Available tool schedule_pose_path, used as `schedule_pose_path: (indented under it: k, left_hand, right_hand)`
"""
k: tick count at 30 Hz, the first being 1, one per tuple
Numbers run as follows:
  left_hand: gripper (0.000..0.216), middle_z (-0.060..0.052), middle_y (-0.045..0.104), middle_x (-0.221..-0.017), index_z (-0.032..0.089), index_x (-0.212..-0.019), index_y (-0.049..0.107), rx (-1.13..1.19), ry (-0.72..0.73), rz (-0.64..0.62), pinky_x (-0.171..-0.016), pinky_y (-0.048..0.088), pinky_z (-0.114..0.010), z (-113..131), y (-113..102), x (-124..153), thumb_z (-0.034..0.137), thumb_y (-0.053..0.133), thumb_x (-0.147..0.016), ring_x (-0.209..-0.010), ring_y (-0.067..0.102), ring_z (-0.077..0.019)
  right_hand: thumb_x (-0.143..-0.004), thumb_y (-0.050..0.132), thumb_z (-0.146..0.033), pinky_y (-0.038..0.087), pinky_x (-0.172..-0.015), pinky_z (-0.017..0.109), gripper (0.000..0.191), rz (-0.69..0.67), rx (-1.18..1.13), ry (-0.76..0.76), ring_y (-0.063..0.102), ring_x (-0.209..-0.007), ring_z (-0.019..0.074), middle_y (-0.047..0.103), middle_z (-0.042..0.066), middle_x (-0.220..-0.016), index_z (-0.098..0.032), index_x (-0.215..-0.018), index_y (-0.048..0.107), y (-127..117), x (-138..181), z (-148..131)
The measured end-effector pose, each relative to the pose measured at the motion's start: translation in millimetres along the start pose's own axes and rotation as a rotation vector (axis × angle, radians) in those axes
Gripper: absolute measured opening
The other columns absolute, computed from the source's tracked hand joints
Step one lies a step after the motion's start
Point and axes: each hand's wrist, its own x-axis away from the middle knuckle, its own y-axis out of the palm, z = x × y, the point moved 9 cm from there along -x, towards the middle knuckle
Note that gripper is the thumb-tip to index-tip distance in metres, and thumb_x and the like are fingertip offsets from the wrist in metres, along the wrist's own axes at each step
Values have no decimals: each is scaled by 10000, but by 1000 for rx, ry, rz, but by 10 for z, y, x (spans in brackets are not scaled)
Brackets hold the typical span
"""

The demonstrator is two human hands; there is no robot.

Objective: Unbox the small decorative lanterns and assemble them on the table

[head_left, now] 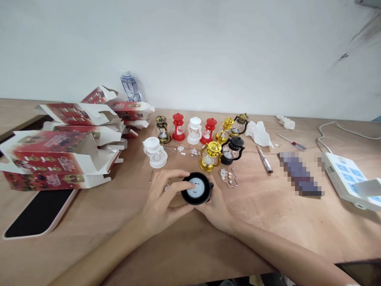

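Observation:
A black mini lantern (pixel 185 196) is held bottom up, its round underside with a pale disc facing me. My right hand (pixel 217 210) wraps around its body from below and the right, the fingers partly hidden. With thumb and index finger, my left hand (pixel 162 202) grips the rim, while another fingertip presses on the disc. Just beyond stand several lanterns, among them a gold lantern (pixel 210 155), a black lantern (pixel 232 150), a white lantern (pixel 194 130) and a red lantern (pixel 178 127). Another white lantern (pixel 155 152) leans at the left. Small wire handles and white parts (pixel 228 177) lie near my hands.
Opened red boxes (pixel 59 155) pile up at left above a phone (pixel 40 212); a water bottle (pixel 131 85) stands behind. To the right are crumpled tissue (pixel 258 134), a screwdriver (pixel 293 143), a pen-like tool (pixel 264 159), a blurred dark item (pixel 300 172) and a power strip (pixel 351 178).

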Motion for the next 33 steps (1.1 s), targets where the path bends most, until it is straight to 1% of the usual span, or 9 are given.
schedule_pose_path:
  k: [6,13,21,24,26,27,29,31,33]
  left_hand:
    - [229,-83,586,-1025,194,-991,532,-9,-13,1,-775,471,-335,33,-36,-53,268,659,-816,-937,576,-194]
    - [226,-57,583,-983,209,-956,538,37,-78,-6,-769,459,-320,-51,-13,-38,267,681,-791,-890,570,-178]
    - [220,-49,558,-1006,218,-948,533,74,-134,-30,-790,457,-313,-87,15,-17,245,683,-788,-912,564,-173]
    - [339,-72,565,-1069,222,-1030,508,135,-98,-26,-830,460,-348,-103,35,-3,345,697,-777,-981,560,-199]
    - [472,-105,552,-1135,211,-1132,464,209,-93,-26,-883,451,-389,-167,53,6,454,665,-781,-1059,539,-228]
    - [475,-115,549,-1151,203,-1162,449,230,-114,-27,-904,442,-402,-229,66,11,468,625,-810,-1084,528,-233]
    - [316,-99,570,-1117,198,-1133,486,187,-184,-48,-908,426,-400,-394,113,26,389,537,-887,-1069,523,-219]
    - [161,-65,604,-1029,199,-1027,565,58,-259,-114,-870,413,-381,-571,201,53,288,490,-915,-998,524,-203]
    - [164,-51,623,-982,201,-965,620,-68,-301,-218,-836,394,-381,-707,323,87,273,482,-916,-956,509,-209]
  right_hand:
    - [-627,745,-332,481,-697,311,453,-9,8,25,586,-831,200,582,2,-814,-216,-954,454,6,6,36]
    - [-634,717,-260,480,-674,296,411,-2,48,22,590,-807,185,601,1,-833,-222,-954,462,-7,8,28]
    - [-637,730,-300,499,-678,327,378,62,119,78,617,-798,204,625,4,-789,-223,-911,481,-32,7,47]
    - [-621,733,-298,503,-690,335,397,52,77,63,614,-805,205,629,5,-810,-222,-915,478,-29,3,23]
    - [-610,745,-296,509,-703,335,411,75,41,61,617,-810,201,633,5,-829,-222,-915,479,-55,2,1]
    - [-607,751,-300,514,-720,338,417,97,21,67,620,-822,201,638,9,-850,-220,-916,483,-77,2,-5]
    - [-610,761,-314,520,-768,351,424,145,-18,88,628,-863,205,648,23,-902,-215,-923,493,-122,4,-7]
    - [-618,762,-325,521,-814,369,426,173,-36,106,632,-905,212,656,34,-941,-211,-935,502,-149,5,0]
    - [-618,766,-329,521,-835,383,434,184,-27,120,632,-927,218,662,40,-957,-209,-946,509,-161,5,15]
